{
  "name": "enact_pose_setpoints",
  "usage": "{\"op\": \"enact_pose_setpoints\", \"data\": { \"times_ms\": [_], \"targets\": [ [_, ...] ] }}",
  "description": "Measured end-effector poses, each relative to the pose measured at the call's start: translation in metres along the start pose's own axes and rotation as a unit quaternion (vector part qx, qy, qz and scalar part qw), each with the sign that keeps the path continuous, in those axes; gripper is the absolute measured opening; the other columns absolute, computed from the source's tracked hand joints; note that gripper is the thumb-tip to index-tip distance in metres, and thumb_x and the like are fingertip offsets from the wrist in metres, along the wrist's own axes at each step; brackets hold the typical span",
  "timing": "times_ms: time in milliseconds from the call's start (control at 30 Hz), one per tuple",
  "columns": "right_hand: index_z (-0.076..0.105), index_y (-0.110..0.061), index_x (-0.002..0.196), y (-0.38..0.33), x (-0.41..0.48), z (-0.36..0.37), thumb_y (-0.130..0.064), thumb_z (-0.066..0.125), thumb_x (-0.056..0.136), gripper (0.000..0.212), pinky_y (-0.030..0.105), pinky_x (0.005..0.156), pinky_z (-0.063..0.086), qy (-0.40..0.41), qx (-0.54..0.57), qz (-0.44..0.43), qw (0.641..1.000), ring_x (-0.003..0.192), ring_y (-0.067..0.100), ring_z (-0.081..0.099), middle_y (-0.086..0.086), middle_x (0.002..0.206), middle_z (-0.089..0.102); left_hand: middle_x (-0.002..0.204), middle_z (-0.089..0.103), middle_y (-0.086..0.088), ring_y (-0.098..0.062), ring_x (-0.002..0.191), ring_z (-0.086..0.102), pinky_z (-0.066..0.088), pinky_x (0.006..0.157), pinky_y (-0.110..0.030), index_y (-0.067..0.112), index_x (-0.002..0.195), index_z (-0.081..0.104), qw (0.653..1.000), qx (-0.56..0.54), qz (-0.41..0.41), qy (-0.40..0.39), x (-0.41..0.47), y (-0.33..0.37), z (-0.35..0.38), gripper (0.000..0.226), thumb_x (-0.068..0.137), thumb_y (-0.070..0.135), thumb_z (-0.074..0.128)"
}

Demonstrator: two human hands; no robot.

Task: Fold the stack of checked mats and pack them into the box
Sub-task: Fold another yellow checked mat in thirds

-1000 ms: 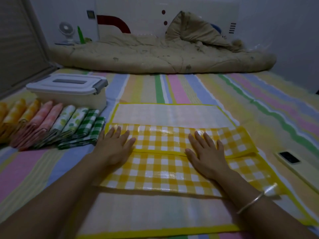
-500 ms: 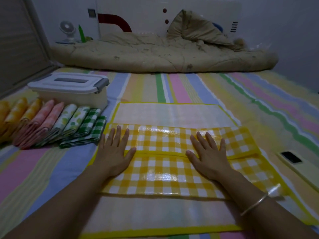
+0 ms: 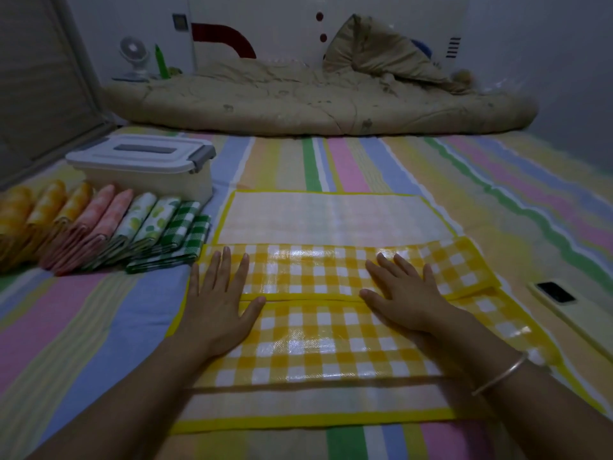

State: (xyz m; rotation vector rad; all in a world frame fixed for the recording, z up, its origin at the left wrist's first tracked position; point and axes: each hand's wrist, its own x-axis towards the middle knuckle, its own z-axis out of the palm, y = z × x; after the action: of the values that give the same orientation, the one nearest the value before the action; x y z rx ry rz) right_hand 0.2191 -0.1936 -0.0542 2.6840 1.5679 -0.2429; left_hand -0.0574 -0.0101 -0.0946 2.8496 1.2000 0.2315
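Note:
A yellow checked mat (image 3: 318,343) lies in front of me on the striped floor covering, its far and near edges folded in so that they meet along a seam in the middle. My left hand (image 3: 219,303) presses flat on the left end of that seam, fingers straight. My right hand (image 3: 408,293) lies flat on the seam further right. A row of folded mats (image 3: 109,230), yellow, pink, leaf-print and green checked, leans at the left. Behind that row stands the white box (image 3: 146,174) with its lid closed.
A phone (image 3: 560,297) lies on the floor covering at the right of the mat. A rumpled beige quilt (image 3: 315,101) stretches across the back. A small fan (image 3: 134,58) and a green bottle (image 3: 161,59) stand at the back left by the wall.
Both hands have stayed flat on the folded yellow mat, with only a slight shift; the view has tipped a little. The mat has not moved.

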Motion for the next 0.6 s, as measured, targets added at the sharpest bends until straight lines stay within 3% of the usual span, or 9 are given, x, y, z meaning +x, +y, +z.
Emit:
{"op": "enact_pose_setpoints", "data": {
  "times_ms": [133, 233, 300, 367, 467, 533, 600],
  "targets": [
    [0.006, -0.04, 0.153, 0.0, 0.002, -0.003, -0.069, 0.024, 0.092, 0.07, 0.06, 0.115, -0.008, 0.005, -0.017, -0.004, 1.0, 0.149, 0.017, -0.009, -0.01, 0.163, -0.003, 0.156, -0.034, -0.002, -0.017, 0.142, -0.035, -0.02, 0.116, -0.046, 0.031, 0.145, -0.029, 1.0, 0.008, -0.001, -0.012, 0.001, 0.002, -0.002, 0.094, 0.066, 0.081, -0.026],
    [0.005, -0.04, 0.153, 0.001, -0.001, 0.003, -0.069, 0.022, 0.092, 0.07, 0.059, 0.116, -0.008, 0.018, -0.009, -0.004, 1.0, 0.149, 0.016, -0.011, -0.011, 0.163, -0.005, 0.159, -0.027, -0.002, -0.018, 0.144, -0.03, -0.017, 0.117, -0.047, 0.03, 0.151, -0.018, 1.0, 0.001, 0.006, -0.009, 0.0, 0.001, -0.001, 0.094, 0.072, 0.08, -0.022],
    [0.003, -0.04, 0.153, 0.002, -0.002, 0.009, -0.073, 0.015, 0.089, 0.073, 0.058, 0.116, -0.009, 0.025, -0.007, -0.004, 1.0, 0.149, 0.015, -0.013, -0.011, 0.162, -0.007, 0.162, -0.015, -0.006, -0.022, 0.149, -0.018, -0.011, 0.119, -0.049, 0.024, 0.155, -0.001, 0.999, 0.016, 0.025, 0.025, -0.001, 0.001, -0.002, 0.091, 0.082, 0.077, -0.011],
    [0.0, -0.041, 0.153, 0.002, -0.002, 0.012, -0.08, 0.001, 0.077, 0.085, 0.057, 0.116, -0.011, 0.033, -0.007, -0.005, 0.999, 0.148, 0.015, -0.015, -0.011, 0.162, -0.009, 0.163, 0.008, -0.012, -0.028, 0.151, 0.005, 0.002, 0.119, -0.054, 0.019, 0.154, 0.025, 0.994, 0.047, 0.07, 0.077, -0.002, 0.006, -0.011, 0.077, 0.093, 0.064, 0.013],
    [0.0, -0.041, 0.153, 0.003, 0.0, 0.017, -0.08, -0.009, 0.066, 0.095, 0.056, 0.116, -0.012, 0.042, -0.001, -0.004, 0.999, 0.148, 0.015, -0.015, -0.012, 0.162, -0.008, 0.153, 0.039, -0.012, -0.03, 0.141, 0.036, 0.018, 0.116, -0.057, 0.021, 0.131, 0.06, 0.977, 0.054, 0.163, 0.128, 0.001, 0.024, -0.028, 0.05, 0.088, 0.037, 0.04],
    [0.0, -0.041, 0.153, 0.003, -0.001, 0.018, -0.083, -0.012, 0.065, 0.098, 0.057, 0.116, -0.012, 0.05, -0.002, -0.005, 0.999, 0.148, 0.015, -0.016, -0.012, 0.162, -0.008, 0.141, 0.054, -0.008, -0.027, 0.135, 0.046, 0.023, 0.116, -0.055, 0.024, 0.111, 0.071, 0.973, 0.002, 0.172, 0.156, 0.008, 0.045, -0.037, 0.036, 0.085, 0.029, 0.046],
    [-0.002, -0.041, 0.153, 0.002, -0.003, 0.02, -0.088, -0.023, 0.057, 0.109, 0.057, 0.116, -0.012, 0.051, -0.004, -0.006, 0.999, 0.148, 0.015, -0.017, -0.012, 0.162, -0.011, 0.144, 0.052, -0.004, -0.023, 0.138, 0.041, 0.019, 0.118, -0.05, 0.025, 0.121, 0.066, 0.977, -0.035, 0.144, 0.155, 0.02, 0.07, -0.04, 0.037, 0.091, 0.032, 0.047]
  ]
}}
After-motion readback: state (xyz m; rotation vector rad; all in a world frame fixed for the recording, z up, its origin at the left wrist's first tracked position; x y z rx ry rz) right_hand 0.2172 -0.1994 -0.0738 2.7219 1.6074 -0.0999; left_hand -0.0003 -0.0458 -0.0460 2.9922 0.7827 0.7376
